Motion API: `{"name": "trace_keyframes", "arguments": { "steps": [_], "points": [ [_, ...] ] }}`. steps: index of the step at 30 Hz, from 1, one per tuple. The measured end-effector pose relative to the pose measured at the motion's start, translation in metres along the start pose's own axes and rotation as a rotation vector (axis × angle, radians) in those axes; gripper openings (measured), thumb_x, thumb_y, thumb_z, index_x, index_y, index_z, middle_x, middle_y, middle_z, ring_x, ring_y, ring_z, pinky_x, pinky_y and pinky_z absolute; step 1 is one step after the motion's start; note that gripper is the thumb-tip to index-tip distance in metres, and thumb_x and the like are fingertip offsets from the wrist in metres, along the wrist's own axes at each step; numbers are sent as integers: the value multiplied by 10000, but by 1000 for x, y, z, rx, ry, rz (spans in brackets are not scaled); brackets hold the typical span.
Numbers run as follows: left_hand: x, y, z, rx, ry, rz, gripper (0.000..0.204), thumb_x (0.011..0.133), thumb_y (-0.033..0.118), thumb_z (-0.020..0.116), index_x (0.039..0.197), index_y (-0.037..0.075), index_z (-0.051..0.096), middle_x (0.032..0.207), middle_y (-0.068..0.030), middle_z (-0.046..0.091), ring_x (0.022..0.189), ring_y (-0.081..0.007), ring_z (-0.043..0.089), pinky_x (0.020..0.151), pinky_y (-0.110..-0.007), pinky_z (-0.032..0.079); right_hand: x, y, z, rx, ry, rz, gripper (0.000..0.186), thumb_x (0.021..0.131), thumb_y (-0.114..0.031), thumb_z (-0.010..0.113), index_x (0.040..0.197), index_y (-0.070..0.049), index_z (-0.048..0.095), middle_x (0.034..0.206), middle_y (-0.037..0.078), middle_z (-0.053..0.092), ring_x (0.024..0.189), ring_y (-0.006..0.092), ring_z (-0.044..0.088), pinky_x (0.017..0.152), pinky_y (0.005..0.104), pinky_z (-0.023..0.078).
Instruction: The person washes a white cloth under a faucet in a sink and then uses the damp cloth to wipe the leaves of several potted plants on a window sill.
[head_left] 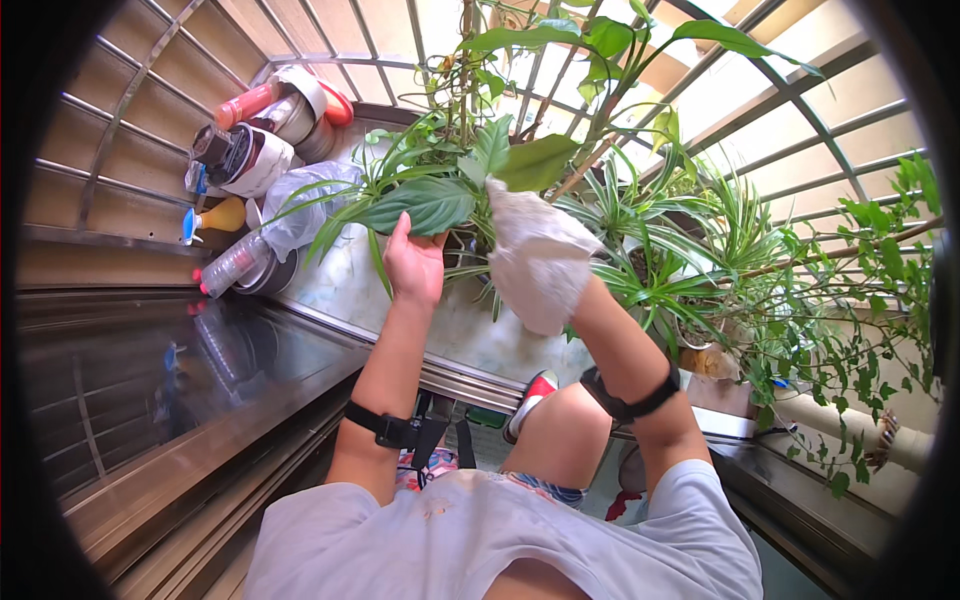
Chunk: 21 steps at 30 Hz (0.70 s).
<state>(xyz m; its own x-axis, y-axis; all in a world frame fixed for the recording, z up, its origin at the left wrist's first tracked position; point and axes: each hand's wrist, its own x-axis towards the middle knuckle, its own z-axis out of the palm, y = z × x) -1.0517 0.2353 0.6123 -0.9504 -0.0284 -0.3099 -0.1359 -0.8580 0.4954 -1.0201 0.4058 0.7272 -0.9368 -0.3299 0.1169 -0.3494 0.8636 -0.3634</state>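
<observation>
A broad, ribbed green leaf (pixel 420 206) of a potted plant lies over the fingers of my left hand (pixel 413 265). The thumb shows at the leaf's near edge, while the fingers are mostly hidden under it. A whitish cloth (pixel 543 262) covers my right hand, whose fingers cannot be seen. The cloth's upper corner reaches up beside a smaller upright leaf (pixel 488 150) and a darker, olive-green leaf (pixel 540 162). Both forearms wear black straps.
Spider plants (pixel 650 260) and a trailing ivy (pixel 870 270) crowd the right side. At left stand stacked pots (pixel 300 125), a plastic bag (pixel 300 205), a clear bottle (pixel 235 265) and a yellow spray bottle (pixel 222 214). Metal bars (pixel 140 80) enclose the ledge; a window track (pixel 470 385) runs before me.
</observation>
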Motion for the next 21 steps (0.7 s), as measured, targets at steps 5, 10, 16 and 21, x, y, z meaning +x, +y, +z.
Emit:
{"name": "trace_keyframes", "arguments": {
  "steps": [5, 10, 16, 21],
  "points": [
    [-7, 1, -2, 65, -306, -26, 401, 883, 120, 411, 1270, 44, 485, 1275, -129, 534, 1187, -259, 510, 1012, -431, 412, 33, 17, 48, -174, -528, -116, 334, 784, -210, 530, 1042, -2, 571, 959, 194, 607, 908, 364, 580, 791, 460, 460],
    [14, 15, -2, 129, 98, -241, 383, 899, 198, 347, 1210, 60, 523, 1262, -98, 542, 1156, -254, 514, 983, -420, 416, 27, 20, 68, 53, 152, -142, 255, 695, -175, 586, 887, -9, 602, 829, 189, 603, 793, 369, 592, 731, 438, 465],
    [50, 5, 8, 86, -48, -201, 288, 946, 266, 368, 1098, 112, 557, 1066, -52, 619, 1006, -195, 554, 851, -394, 441, 43, 19, 70, 35, 275, -53, 244, 635, -164, 617, 826, -12, 597, 793, 192, 578, 767, 369, 578, 703, 423, 462],
    [58, 5, 7, 119, -143, -294, 442, 988, 373, 277, 1211, 75, 515, 1213, -80, 573, 1063, -232, 556, 921, -403, 452, 53, 25, 74, -108, -430, 28, 310, 614, -164, 629, 874, -3, 575, 865, 205, 549, 834, 381, 540, 754, 410, 443]
  ]
}}
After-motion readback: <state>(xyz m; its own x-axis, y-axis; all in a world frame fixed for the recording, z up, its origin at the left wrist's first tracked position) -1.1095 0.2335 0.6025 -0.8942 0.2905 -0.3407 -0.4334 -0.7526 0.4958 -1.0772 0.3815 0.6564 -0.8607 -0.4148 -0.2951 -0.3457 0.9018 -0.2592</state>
